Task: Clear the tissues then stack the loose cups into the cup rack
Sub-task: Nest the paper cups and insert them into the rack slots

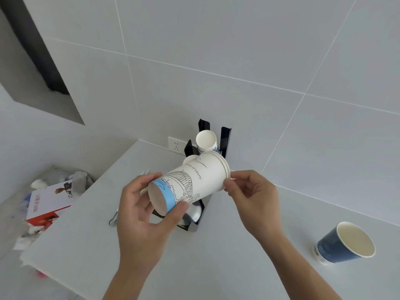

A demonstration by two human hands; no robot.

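left hand point(138, 204) near, wrapped round base end of white paper cup stack with blue band and line-drawn bridge point(188, 185); right hand point(251, 198) pinching rims, held before black slotted cup rack point(225, 139). judged light, thin-walled, crushable, so grip gently at base and rim. dark blue paper cup point(344, 245) loose, near right on pale counter point(238, 267).
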